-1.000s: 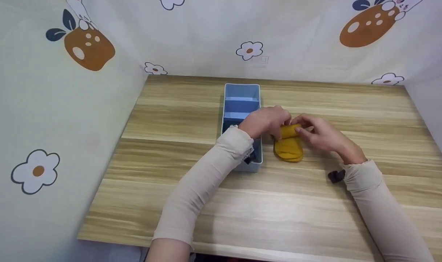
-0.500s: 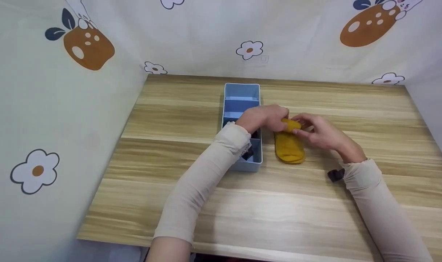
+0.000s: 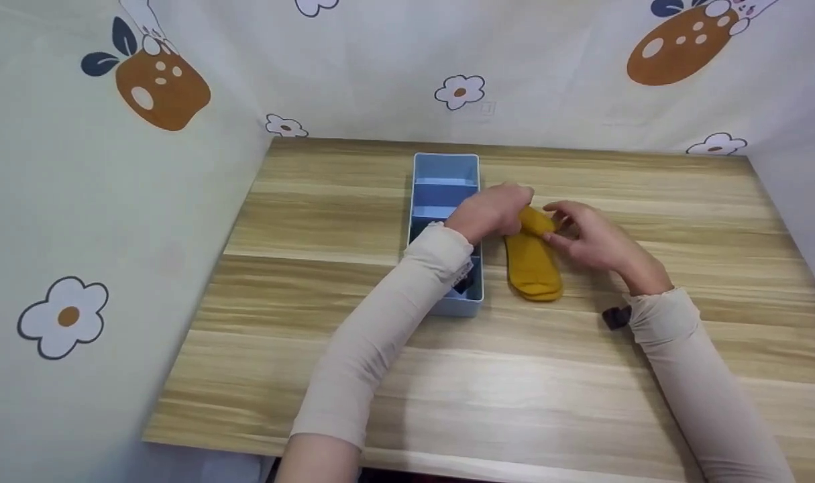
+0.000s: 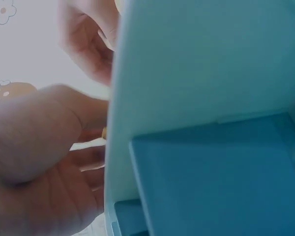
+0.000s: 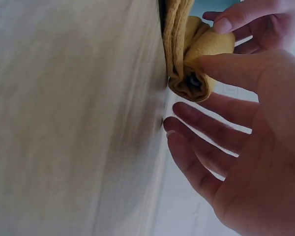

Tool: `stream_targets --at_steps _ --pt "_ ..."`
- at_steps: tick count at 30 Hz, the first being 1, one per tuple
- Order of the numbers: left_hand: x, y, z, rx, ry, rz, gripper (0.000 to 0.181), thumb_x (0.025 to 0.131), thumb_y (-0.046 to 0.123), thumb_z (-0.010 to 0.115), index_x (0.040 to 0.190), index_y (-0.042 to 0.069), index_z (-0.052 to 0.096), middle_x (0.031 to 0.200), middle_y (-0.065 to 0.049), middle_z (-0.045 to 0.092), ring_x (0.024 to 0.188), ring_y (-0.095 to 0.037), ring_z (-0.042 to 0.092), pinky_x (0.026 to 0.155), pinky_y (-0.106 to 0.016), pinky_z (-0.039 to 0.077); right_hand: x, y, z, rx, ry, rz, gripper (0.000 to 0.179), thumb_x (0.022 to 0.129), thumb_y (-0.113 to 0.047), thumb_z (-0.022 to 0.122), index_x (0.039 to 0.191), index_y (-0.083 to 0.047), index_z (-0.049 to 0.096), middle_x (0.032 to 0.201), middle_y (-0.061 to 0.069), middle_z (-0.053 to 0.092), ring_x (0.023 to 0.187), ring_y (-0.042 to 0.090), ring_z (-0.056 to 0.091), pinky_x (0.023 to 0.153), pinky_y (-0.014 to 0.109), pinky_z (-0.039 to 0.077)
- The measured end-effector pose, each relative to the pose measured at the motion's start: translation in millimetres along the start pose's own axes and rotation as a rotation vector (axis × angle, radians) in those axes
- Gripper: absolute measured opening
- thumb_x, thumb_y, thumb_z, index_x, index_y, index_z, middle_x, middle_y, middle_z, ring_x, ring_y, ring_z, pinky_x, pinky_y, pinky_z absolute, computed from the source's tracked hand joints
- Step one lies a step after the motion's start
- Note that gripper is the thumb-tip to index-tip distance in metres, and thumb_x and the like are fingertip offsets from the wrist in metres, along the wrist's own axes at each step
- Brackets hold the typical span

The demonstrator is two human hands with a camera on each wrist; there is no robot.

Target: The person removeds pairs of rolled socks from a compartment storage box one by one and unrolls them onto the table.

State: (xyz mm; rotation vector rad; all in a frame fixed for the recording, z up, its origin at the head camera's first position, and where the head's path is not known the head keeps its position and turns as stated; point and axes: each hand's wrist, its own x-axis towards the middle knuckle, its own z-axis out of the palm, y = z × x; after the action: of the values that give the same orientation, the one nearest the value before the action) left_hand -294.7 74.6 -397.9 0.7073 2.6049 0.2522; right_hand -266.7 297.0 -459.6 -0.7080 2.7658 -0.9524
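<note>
Beside the blue box (image 3: 462, 308), the left hand (image 3: 496, 209) grips the part-rolled yellow sock (image 3: 534, 267); the right hand (image 3: 600, 240) touches it by thumb, any pinch unclear. Even pressure at both ends should keep the roll tight.

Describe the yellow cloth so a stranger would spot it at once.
On the wood-grain table, find the long blue divided box. Just right of it in the head view, the yellow cloth lies between the left hand and the right hand. Its far end is rolled, its near end rounded, and its mustard color sets it apart from the blue box.
</note>
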Motion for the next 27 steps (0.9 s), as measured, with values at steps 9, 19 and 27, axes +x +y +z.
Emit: stream_targets --at_steps 9,19,27 --pt "3.8 -1.4 9.6 -0.009 0.098 -0.011 0.045 0.104 0.011 0.071 0.146 0.014 0.057 0.134 -0.007 0.062 0.109 -0.021 0.06 0.11 -0.031 0.054 1.2 -3 -1 -0.019 0.081 -0.07 0.024 0.096 -0.006 0.08 0.119 -0.003 0.073 0.12 0.018 0.074 0.115 0.042 0.07 0.096 0.06 0.057" --pt "12.1 -3.3 17.9 0.135 0.19 -0.003 0.029 0.106 0.01 0.067 0.135 0.013 0.066 0.13 -0.008 0.064 0.108 -0.022 0.063 0.103 -0.032 0.057 3.5 -6 -4 -0.072 0.046 0.04 0.028 0.1 -0.011 0.076 0.127 -0.004 0.074 0.131 0.018 0.074 0.122 0.043 0.069 0.104 0.062 0.054" --pt "15.8 -3.2 17.3 0.057 0.162 -0.013 0.028 0.104 0.013 0.071 0.132 0.012 0.07 0.119 -0.006 0.068 0.097 -0.02 0.061 0.094 -0.029 0.058 11.7 -9 0 -0.137 0.1 0.028 0.022 0.097 -0.009 0.079 0.117 -0.001 0.075 0.122 0.021 0.075 0.115 0.042 0.07 0.101 0.061 0.055"
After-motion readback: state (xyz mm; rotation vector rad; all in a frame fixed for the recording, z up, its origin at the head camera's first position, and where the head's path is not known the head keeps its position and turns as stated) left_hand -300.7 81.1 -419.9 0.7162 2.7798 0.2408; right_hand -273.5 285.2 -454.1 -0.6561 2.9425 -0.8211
